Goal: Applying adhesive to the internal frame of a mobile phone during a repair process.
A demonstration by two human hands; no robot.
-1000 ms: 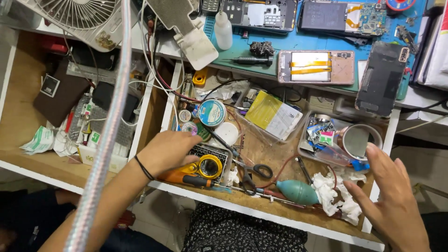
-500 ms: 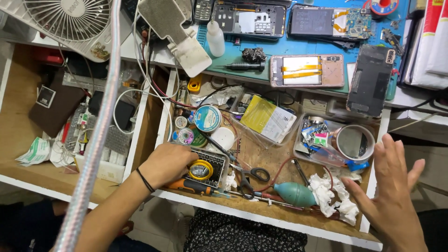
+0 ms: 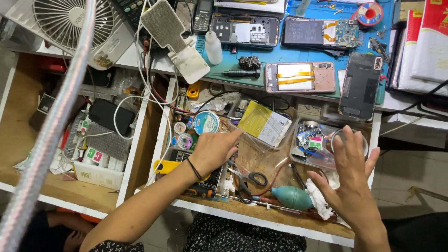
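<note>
My left hand (image 3: 213, 150) lies palm down inside the open wooden drawer (image 3: 261, 215), fingers reaching toward a clear bag with a yellow and white packet (image 3: 266, 123). It holds nothing that I can see. A black band sits on its wrist. My right hand (image 3: 351, 177) hovers with fingers spread over the drawer's right side, above a clear round tub (image 3: 347, 142) and crumpled white tissue (image 3: 318, 198). Between the hands lie black-handled scissors (image 3: 249, 179) and a teal rubber air blower (image 3: 291, 197).
A round solder tin (image 3: 206, 122) and small wire spools sit at the drawer's back left. On the blue mat (image 3: 303, 53) above lie opened phones, a black screwdriver (image 3: 240, 73) and a small white bottle (image 3: 213, 47). A white fan (image 3: 74, 21) and a metal hose (image 3: 46, 135) stand at left.
My left hand has lifted off the yellow tool at the drawer's front and moved up toward the yellow packet. My right hand has risen from the right edge to over the clear tub.
</note>
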